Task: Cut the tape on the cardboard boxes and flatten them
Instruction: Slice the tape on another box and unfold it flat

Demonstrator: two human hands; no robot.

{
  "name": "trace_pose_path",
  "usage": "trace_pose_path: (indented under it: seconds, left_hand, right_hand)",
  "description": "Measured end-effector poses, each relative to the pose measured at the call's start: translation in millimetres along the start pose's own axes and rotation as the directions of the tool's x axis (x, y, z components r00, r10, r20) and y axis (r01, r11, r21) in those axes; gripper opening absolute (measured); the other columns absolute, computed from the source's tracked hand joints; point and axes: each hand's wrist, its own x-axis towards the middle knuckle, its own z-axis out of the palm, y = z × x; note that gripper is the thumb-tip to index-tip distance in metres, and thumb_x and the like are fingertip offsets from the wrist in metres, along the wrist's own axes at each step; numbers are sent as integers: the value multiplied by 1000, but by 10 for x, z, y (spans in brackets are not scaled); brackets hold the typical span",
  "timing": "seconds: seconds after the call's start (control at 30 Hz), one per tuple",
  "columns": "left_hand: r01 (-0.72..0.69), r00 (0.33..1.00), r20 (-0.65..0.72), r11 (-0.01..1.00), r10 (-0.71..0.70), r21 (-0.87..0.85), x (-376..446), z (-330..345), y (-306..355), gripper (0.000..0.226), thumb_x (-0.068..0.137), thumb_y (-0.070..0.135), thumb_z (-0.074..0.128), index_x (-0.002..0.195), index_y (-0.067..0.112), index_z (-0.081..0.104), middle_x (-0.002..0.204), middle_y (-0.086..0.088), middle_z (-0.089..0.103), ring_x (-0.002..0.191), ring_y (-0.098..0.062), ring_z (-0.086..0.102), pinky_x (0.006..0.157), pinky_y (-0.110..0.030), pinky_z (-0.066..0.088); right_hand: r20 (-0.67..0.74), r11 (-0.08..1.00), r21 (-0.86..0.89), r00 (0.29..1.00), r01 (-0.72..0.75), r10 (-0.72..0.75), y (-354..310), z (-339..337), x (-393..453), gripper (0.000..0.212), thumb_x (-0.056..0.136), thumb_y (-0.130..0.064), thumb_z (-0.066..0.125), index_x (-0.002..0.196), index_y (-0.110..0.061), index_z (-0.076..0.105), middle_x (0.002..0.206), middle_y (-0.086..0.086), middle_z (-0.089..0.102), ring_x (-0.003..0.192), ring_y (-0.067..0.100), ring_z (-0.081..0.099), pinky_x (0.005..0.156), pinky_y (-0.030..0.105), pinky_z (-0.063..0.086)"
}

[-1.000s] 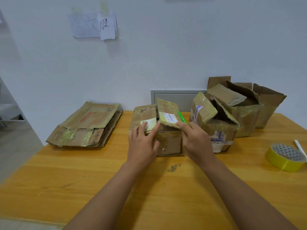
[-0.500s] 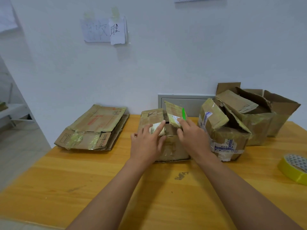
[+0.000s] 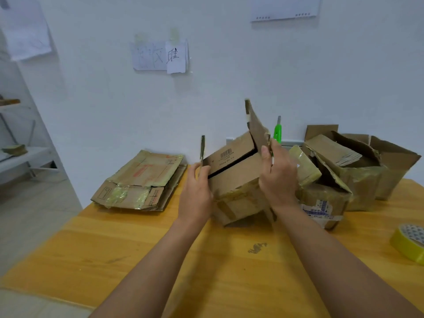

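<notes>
A plain back room or storeroom: bare white wall (image 3: 229, 76) with taped handwritten notes (image 3: 160, 55) in the upper middle, a metal shelf (image 3: 20, 154) at left, cardboard boxes (image 3: 344, 171) crowding a wooden worktop (image 3: 137, 249).

Brown cardboard boxes (image 3: 238, 180), patched with yellowish tape, sit on an orange-yellow wood-grain counter (image 3: 137, 260). The cutter (image 3: 277, 133) is bright green, and the tape roll (image 3: 407, 243) is yellow with a white, dark-patterned core. One box's label (image 3: 320, 208) is white with blue print.

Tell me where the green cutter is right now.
In the right hand, blade up, just right of the raised flap of the box at table centre: the green cutter.
</notes>
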Motion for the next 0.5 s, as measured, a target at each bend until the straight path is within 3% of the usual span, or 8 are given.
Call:
trace_pose_path:
  seconds: [0.1,0.2,0.27,0.33,0.4,0.47,0.5]
  left_hand:
    - [99,995,21,985,-97,-140,-147,19,55,47,93,-3,49,137,14,42,156,-9,19,93,-27,51,72,-39,52]
    - [205,977,106,952,-185,-227,-294,131,62,58,92,-7,45,144,17,35,156,-7,18,99,-26,55,73,-36,52]
    - [256,959,178,943,-220,-213,-356,203,-3,58,93,-3,45,146,18,33,154,-6,24,96,-21,54,73,-33,52]
    - [295,924,279,952,-262,-85,-376,227,-111,59,95,6,48,149,21,30,155,-5,27,101,-24,57,71,-34,52]
    - [247,863,410,954,-296,169,-373,231,-249,66,95,20,52,154,27,22,160,-3,20,126,-33,50,87,-40,50]
    - [165,816,475,921,-329,354,-350,198,-366,77,97,31,53,158,30,5,165,-5,3,148,-40,15,117,-53,26]
    - [158,827,459,917,-326,366,-333,164,-394,83,97,34,54,158,28,-2,166,-6,-3,151,-39,1,122,-54,12]
  right_hand:
    - [-41,992,81,995,95,-92,-186,53,151,25,99,-11,52,118,1,62,88,5,63,72,12,52,64,13,40]
    - [72,973,71,972,219,-224,-291,134,181,27,98,-10,53,122,-4,62,93,9,67,75,18,59,63,27,48]
    - [176,963,73,947,259,-268,-296,191,125,26,97,-10,53,121,-6,63,98,10,68,81,22,62,65,33,51]
    - [256,956,93,922,277,-292,-281,243,36,25,97,-12,53,119,-8,64,100,8,69,83,23,63,64,35,53]
    - [316,952,124,898,281,-306,-290,290,-41,27,96,-16,54,119,-9,64,100,7,69,84,24,65,63,37,55]
    - [370,955,142,881,260,-295,-325,325,-89,30,94,-20,56,121,-9,64,104,8,70,89,26,66,69,37,55]
    - [392,958,135,874,253,-286,-345,338,-114,33,93,-23,57,122,-9,63,106,8,70,93,26,65,74,38,55]
